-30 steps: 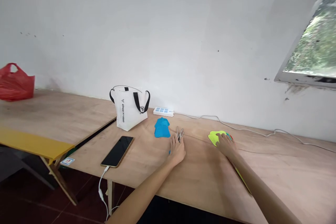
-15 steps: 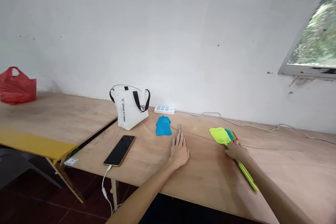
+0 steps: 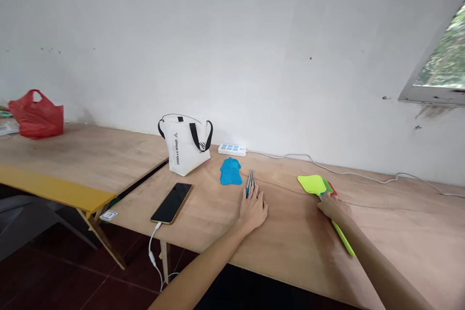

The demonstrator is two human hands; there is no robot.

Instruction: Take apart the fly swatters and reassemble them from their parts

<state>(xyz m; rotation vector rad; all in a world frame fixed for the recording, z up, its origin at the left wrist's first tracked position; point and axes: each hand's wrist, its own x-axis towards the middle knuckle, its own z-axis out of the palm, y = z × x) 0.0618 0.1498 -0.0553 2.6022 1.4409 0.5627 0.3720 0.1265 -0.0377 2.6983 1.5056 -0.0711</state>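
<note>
My left hand (image 3: 253,210) rests on the table with its fingers over a bunch of thin grey metal rods (image 3: 251,177), which have blue parts near my fingertips. Their lower ends are hidden under the palm. Just beyond lies a blue mesh fly-swatter head (image 3: 231,172), flat on the wood. On the right, my right hand (image 3: 331,203) is closed round several fly swatters. The yellow-green swatter (image 3: 311,184) is on top, its handle reaching toward the table's front edge. Green and red swatter heads (image 3: 332,189) peek out behind it. My fingertips there are partly hidden.
A white bag with black handles (image 3: 187,150) stands left of the blue head. Nearer me lies a phone (image 3: 172,203) on a charging cable. A white power strip (image 3: 232,149) sits against the wall, its cord running right. A red plastic bag (image 3: 38,116) stands on the left table.
The view has turned slightly left. The metal rods under my left hand have fanned apart a little. At my right hand, the swatters look more closely stacked, with less blue showing.
</note>
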